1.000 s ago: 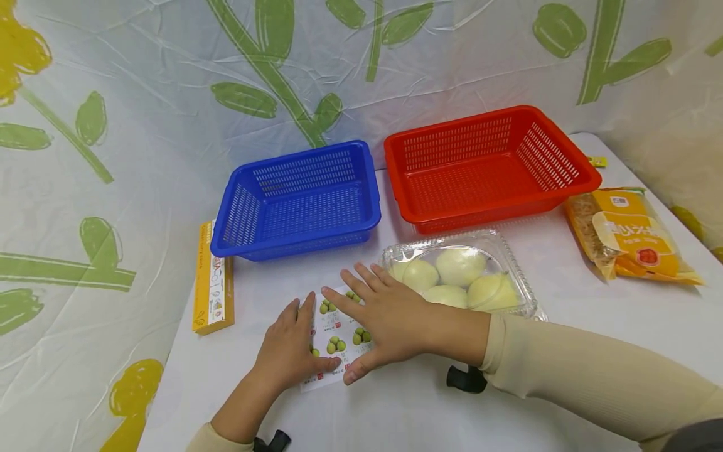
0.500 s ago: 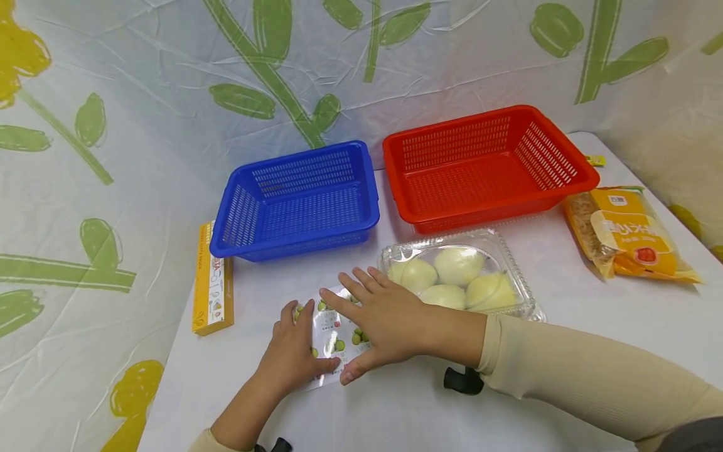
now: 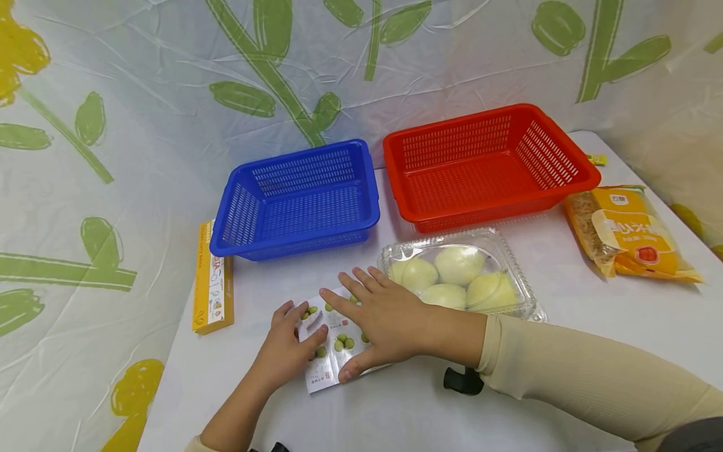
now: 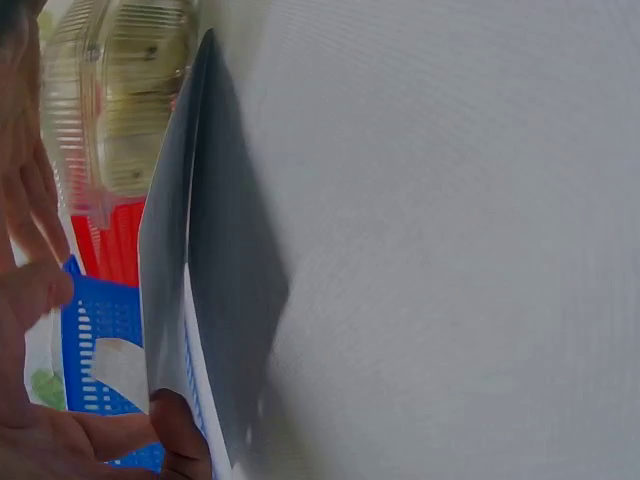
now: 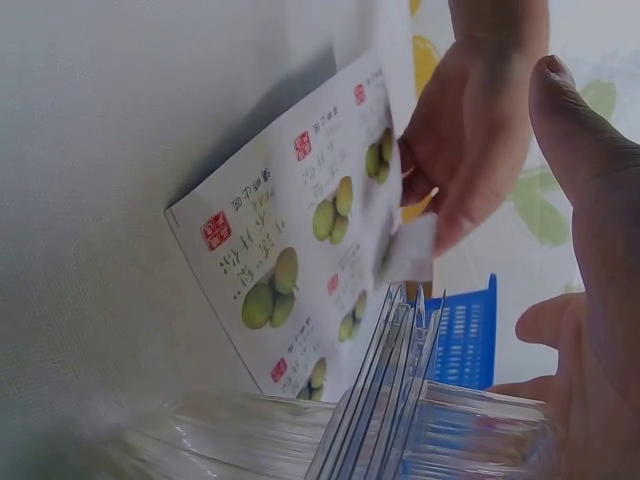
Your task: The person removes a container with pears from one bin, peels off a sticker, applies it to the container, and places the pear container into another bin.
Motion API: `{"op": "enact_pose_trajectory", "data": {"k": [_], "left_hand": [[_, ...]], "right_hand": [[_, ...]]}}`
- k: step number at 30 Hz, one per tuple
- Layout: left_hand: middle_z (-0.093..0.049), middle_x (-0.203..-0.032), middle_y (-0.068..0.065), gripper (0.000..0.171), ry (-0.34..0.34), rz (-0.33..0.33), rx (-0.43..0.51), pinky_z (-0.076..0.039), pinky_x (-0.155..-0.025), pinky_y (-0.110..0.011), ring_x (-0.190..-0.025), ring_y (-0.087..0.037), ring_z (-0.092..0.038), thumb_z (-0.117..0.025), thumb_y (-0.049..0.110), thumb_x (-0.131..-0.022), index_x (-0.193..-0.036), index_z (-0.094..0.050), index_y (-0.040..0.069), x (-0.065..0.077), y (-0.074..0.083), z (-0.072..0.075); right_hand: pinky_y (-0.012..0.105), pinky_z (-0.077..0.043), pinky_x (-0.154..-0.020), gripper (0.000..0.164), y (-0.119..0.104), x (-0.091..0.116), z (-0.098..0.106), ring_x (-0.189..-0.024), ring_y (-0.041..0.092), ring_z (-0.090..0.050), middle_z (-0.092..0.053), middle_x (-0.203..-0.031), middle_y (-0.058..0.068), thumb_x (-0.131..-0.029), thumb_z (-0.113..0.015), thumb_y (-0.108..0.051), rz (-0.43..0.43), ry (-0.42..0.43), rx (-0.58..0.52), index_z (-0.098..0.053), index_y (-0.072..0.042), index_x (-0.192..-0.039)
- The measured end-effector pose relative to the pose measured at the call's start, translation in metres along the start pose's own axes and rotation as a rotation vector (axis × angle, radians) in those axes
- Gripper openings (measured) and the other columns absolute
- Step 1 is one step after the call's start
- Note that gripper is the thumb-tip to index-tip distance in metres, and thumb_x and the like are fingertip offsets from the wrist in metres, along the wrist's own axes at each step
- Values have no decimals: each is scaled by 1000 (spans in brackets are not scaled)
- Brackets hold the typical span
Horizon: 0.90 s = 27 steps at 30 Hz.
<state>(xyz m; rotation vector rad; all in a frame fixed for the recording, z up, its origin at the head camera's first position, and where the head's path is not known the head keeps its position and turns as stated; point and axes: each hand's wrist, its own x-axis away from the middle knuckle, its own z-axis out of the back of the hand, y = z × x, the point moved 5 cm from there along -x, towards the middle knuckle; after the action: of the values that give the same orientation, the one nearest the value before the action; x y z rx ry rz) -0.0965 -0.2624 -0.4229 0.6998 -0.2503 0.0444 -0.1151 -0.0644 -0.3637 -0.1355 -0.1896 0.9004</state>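
Observation:
My left hand (image 3: 282, 348) pinches the left edge of a white sticker sheet (image 3: 341, 361) printed with green fruit. A small white label flap (image 5: 412, 248) curls up from the sheet beside its thumb and finger. In the left wrist view the sheet (image 4: 165, 230) stands tilted off the table, and a fingertip (image 4: 178, 425) lies against its edge. My right hand (image 3: 390, 317) is spread with straight fingers over the sheet's right side, hiding that part. Just behind it lies a clear plastic clamshell box (image 3: 522, 285) with several pale yellow-green round fruits (image 3: 460, 267).
A blue basket (image 3: 299, 242) and a red basket (image 3: 480, 216) stand at the back. At the left a yellow box (image 3: 213, 289) lies beside the blue basket. On the right is an orange-and-clear food bag (image 3: 635, 235), with a small yellow packet (image 3: 596, 161) behind it.
My left thumb has drawn up and back towards the fingers, and the label flap has risen at the sheet's left edge. The sheet has shifted and tilted slightly. My right hand is nearly still.

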Motion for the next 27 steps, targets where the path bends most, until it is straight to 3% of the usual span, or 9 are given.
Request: {"op": "enact_pose_trajectory", "data": {"k": [5, 8, 12, 14, 19, 22, 27], "left_hand": [[-36, -157, -21, 53, 55, 72, 129, -52, -90, -45, -116, -31, -56, -59, 30, -102, -149, -51, 6, -1, -3, 7], [-52, -144, -14, 47, 74, 124, 234, -51, -79, -36, -104, -26, -56, -56, 27, -102, -146, -56, 10, -1, -7, 9], [-61, -130, -9, 43, 82, 169, 348, -49, -72, -29, -95, -23, -53, -56, 26, -102, -143, -59, 13, -2, -10, 11], [-62, -128, -8, 41, 92, 169, 372, -50, -71, -26, -94, -23, -54, -59, 23, -102, -141, -62, 11, -2, -11, 12], [-64, -100, -12, 40, 113, 158, 405, -47, -58, -22, -81, -21, -55, -70, 13, -96, -136, -65, 11, -4, -12, 11], [-62, -104, -12, 43, 128, 131, 428, -46, -56, -21, -81, -23, -55, -72, 8, -93, -136, -65, 13, -3, -12, 13], [-65, -115, -12, 60, 140, 58, 505, -54, -67, -22, -89, -25, -62, -72, 1, -92, -146, -54, 20, 1, -4, 16]], "right_hand": [[52, -5, -122, 119, 0, 0, -1, -153, 37, -12, -17, -167, 14, -73, -36, -98, -8, 3, -1, -12, -26, -165], [52, -4, -122, 118, 0, 0, 0, -153, 37, -12, -17, -168, 14, -74, -35, -98, -15, 1, -17, -12, -26, -165], [51, -4, -122, 116, 0, -1, 1, -153, 36, -13, -18, -167, 13, -75, -32, -97, -28, 10, -45, -13, -27, -165], [51, -5, -122, 114, 0, -2, 2, -153, 36, -14, -20, -167, 13, -76, -29, -97, -31, 19, -53, -14, -27, -165], [50, -9, -122, 107, 0, -4, 4, -152, 36, -18, -24, -166, 13, -82, -25, -93, -30, 31, -77, -16, -25, -165], [50, -14, -121, 103, 0, -5, 4, -151, 36, -21, -26, -165, 14, -85, -26, -90, -37, 37, -101, -19, -23, -165], [48, -33, -115, 96, 1, -7, 8, -147, 32, -34, -36, -161, 13, -91, -38, -82, -77, 78, -164, -30, -18, -162]]}}
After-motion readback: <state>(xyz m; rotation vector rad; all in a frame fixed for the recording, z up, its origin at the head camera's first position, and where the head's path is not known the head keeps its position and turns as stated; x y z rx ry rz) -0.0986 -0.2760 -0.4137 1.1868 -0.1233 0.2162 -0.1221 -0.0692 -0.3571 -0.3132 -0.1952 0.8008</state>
